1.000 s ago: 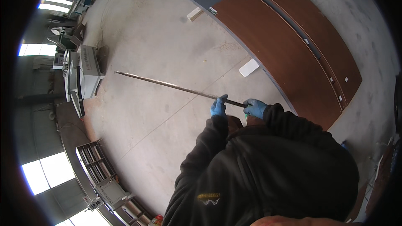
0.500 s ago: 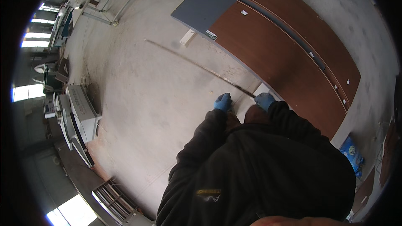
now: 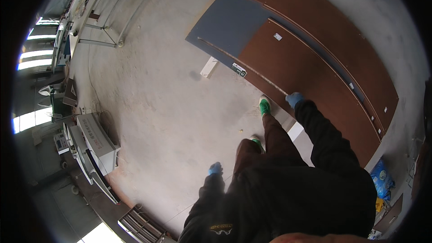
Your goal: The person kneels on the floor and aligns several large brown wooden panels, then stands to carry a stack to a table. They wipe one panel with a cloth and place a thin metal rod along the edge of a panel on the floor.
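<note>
My right hand (image 3: 294, 99), in a blue glove, is closed around the near end of a long thin strip (image 3: 265, 78). From there the strip runs up and left across the edge of a brown panel (image 3: 310, 76) to its grey part (image 3: 225, 20). Whether it touches the panel surface cannot be told. My left hand (image 3: 215, 168), also in a blue glove, hangs low at my left side over the floor, away from the strip. Blur hides how its fingers are held.
A white block (image 3: 209, 67) sticks out beneath the panel edge. Further left stand a white box (image 3: 96, 141) and a metal frame (image 3: 99, 42). A blue bag (image 3: 381, 179) lies at the lower right. My green shoes (image 3: 264, 106) are on the floor beside the panel.
My right hand has carried the strip up and right, from above the floor to over the panel edge. My left hand has dropped down and left, away from it. My legs have come into view.
</note>
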A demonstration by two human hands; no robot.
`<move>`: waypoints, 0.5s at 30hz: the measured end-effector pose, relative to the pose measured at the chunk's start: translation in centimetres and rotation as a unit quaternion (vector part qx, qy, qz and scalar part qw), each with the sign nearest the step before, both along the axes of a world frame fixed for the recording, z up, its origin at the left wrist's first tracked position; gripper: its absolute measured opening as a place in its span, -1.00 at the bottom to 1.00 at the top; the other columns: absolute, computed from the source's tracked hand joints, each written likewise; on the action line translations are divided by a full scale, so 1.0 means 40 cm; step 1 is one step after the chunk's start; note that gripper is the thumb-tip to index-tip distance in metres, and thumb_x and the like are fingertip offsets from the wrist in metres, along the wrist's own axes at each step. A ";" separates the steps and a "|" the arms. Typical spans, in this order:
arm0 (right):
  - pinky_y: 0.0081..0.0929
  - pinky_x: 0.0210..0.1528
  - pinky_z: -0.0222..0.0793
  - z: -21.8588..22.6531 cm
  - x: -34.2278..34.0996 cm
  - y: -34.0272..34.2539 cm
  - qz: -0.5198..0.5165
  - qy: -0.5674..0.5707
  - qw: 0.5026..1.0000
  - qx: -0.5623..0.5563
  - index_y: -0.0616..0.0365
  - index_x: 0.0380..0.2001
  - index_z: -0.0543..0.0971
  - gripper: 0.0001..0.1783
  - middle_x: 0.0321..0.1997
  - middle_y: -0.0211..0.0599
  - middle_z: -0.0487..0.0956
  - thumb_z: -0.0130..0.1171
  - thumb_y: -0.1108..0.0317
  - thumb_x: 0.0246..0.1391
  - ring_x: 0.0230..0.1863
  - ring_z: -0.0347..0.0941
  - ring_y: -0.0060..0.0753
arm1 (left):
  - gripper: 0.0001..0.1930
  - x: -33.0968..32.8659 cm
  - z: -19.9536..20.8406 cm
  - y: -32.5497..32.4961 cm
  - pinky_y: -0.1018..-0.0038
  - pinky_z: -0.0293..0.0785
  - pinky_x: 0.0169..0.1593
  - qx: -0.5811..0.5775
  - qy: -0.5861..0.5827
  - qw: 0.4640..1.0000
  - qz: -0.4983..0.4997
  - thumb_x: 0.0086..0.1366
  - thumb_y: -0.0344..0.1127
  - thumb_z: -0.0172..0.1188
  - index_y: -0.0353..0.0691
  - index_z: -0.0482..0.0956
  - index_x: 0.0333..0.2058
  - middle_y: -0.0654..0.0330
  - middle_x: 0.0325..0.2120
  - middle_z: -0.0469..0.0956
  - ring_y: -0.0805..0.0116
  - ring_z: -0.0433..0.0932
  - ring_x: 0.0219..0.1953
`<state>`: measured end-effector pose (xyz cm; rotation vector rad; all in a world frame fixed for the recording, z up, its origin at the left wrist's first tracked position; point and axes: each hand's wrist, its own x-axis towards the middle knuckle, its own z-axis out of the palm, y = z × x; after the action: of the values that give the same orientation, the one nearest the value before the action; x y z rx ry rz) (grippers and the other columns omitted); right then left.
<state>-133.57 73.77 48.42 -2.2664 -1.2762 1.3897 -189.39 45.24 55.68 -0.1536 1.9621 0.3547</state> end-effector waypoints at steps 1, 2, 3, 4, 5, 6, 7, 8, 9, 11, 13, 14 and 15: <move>-0.13 -0.29 0.50 -0.045 -0.015 0.065 -0.028 -0.044 0.998 -0.024 0.21 -0.47 0.63 -0.73 -0.49 -0.12 0.65 0.30 0.18 0.01 -0.41 0.61 -0.19 | -0.83 -0.002 -0.014 0.016 0.40 0.31 -0.60 -0.033 -0.006 0.999 -0.028 0.37 -0.14 0.20 -0.08 0.60 -0.29 0.28 -0.52 0.50 0.40 0.46 -0.59; -0.13 -0.28 0.50 -0.080 -0.029 0.133 -0.035 -0.033 0.999 0.003 0.20 -0.47 0.63 -0.73 -0.47 -0.10 0.67 0.30 0.18 0.01 -0.39 0.62 -0.16 | -0.80 0.009 -0.031 0.035 0.40 0.28 -0.62 -0.045 -0.007 0.997 -0.060 0.38 -0.12 0.19 -0.09 0.60 -0.29 0.27 -0.51 0.50 0.43 0.42 -0.61; -0.13 -0.26 0.51 -0.103 -0.040 0.196 -0.040 -0.048 0.998 0.010 0.19 -0.47 0.64 -0.74 -0.45 -0.09 0.68 0.30 0.18 0.00 -0.38 0.62 -0.13 | -0.80 0.026 -0.050 0.059 0.38 0.36 -0.57 -0.026 -0.013 0.993 -0.113 0.41 -0.10 0.22 -0.07 0.65 -0.19 0.30 -0.47 0.56 0.40 0.49 -0.54; -0.12 -0.24 0.51 -0.117 -0.051 0.259 -0.044 -0.082 0.996 -0.003 0.19 -0.47 0.64 -0.74 -0.43 -0.07 0.69 0.30 0.18 -0.01 -0.36 0.63 -0.10 | -0.77 0.048 -0.068 0.087 0.36 0.44 -0.51 -0.069 -0.013 0.986 -0.154 0.44 -0.08 0.26 -0.05 0.69 -0.09 0.32 -0.43 0.62 0.38 0.56 -0.47; -0.12 -0.08 0.50 -0.125 -0.064 0.328 -0.030 -0.061 0.997 -0.022 0.24 -0.32 0.64 -0.66 -0.25 0.04 0.67 0.27 0.15 0.03 -0.17 0.60 0.00 | -0.71 0.074 -0.087 0.119 0.37 0.47 -0.48 0.013 0.005 0.970 -0.243 0.45 -0.06 0.26 -0.07 0.68 -0.02 0.31 -0.39 0.64 0.40 0.57 -0.45; -0.12 0.09 0.49 -0.127 -0.073 0.392 -0.013 -0.059 0.996 -0.062 0.30 -0.16 0.65 -0.56 -0.06 0.14 0.65 0.24 0.12 0.06 0.03 0.58 0.11 | -0.65 0.109 -0.099 0.148 0.38 0.50 -0.44 0.029 0.026 0.946 -0.321 0.45 -0.05 0.27 -0.10 0.68 0.06 0.29 -0.35 0.67 0.42 0.57 -0.44; -0.12 0.26 0.48 -0.125 -0.080 0.443 -0.005 -0.061 0.992 -0.107 0.35 -0.01 0.65 -0.44 0.12 0.25 0.63 0.21 0.08 0.10 0.22 0.55 0.22 | -0.64 0.155 -0.111 0.178 0.43 0.54 -0.36 0.011 0.010 0.956 -0.292 0.47 -0.06 0.26 -0.13 0.66 0.09 0.28 -0.26 0.69 0.46 0.58 -0.38; -0.13 0.27 0.47 -0.126 -0.097 0.501 0.005 -0.056 0.993 -0.106 0.35 0.00 0.65 -0.43 0.14 0.24 0.63 0.22 0.07 0.10 0.23 0.54 0.20 | -0.65 0.190 -0.114 0.212 0.44 0.55 -0.27 0.048 -0.025 0.961 -0.270 0.50 -0.08 0.23 -0.14 0.66 0.10 0.29 -0.17 0.70 0.46 0.60 -0.28; -0.14 0.29 0.46 -0.130 -0.113 0.556 0.006 -0.057 0.992 -0.110 0.34 0.01 0.65 -0.43 0.15 0.23 0.63 0.22 0.07 0.10 0.24 0.54 0.19 | -0.63 0.218 -0.111 0.249 0.43 0.57 -0.17 0.063 -0.048 0.960 -0.268 0.51 -0.07 0.19 -0.16 0.66 0.12 0.25 -0.09 0.70 0.43 0.62 -0.15; -0.15 0.31 0.44 -0.148 -0.152 0.625 -0.005 -0.061 0.992 -0.109 0.33 0.04 0.65 -0.41 0.18 0.21 0.62 0.23 0.05 0.10 0.27 0.53 0.16 | -0.65 0.257 -0.108 0.328 0.37 0.53 0.22 0.087 -0.067 0.955 -0.274 0.46 -0.13 0.23 -0.23 0.71 0.05 0.14 -0.04 0.75 0.31 0.67 0.06; -0.16 0.33 0.43 -0.190 -0.176 0.681 -0.021 -0.071 0.993 -0.092 0.31 0.06 0.64 -0.39 0.21 0.18 0.61 0.24 0.02 0.10 0.28 0.52 0.14 | -0.66 0.278 -0.113 0.390 0.39 0.55 0.20 0.072 -0.062 0.950 -0.297 0.45 -0.15 0.25 -0.24 0.72 0.04 0.15 -0.06 0.76 0.34 0.68 0.03; -0.16 0.33 0.43 -0.222 -0.183 0.700 -0.027 -0.070 0.992 -0.105 0.31 0.06 0.64 -0.38 0.21 0.17 0.61 0.25 0.01 0.10 0.28 0.52 0.13 | -0.66 0.279 -0.114 0.412 0.39 0.55 0.18 0.062 -0.050 0.949 -0.306 0.45 -0.15 0.25 -0.24 0.72 0.04 0.14 -0.07 0.76 0.35 0.68 0.02; -0.16 0.33 0.43 -0.259 -0.189 0.712 -0.032 -0.067 0.990 -0.116 0.31 0.07 0.64 -0.37 0.22 0.16 0.61 0.25 0.00 0.09 0.29 0.52 0.12 | -0.66 0.275 -0.116 0.429 0.39 0.56 0.17 0.059 -0.035 0.945 -0.320 0.45 -0.16 0.26 -0.25 0.72 0.04 0.14 -0.08 0.76 0.35 0.69 0.01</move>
<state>-141.12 102.26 38.07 -2.5694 -1.1161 1.4540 -178.40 62.42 51.06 0.5348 1.7991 0.0350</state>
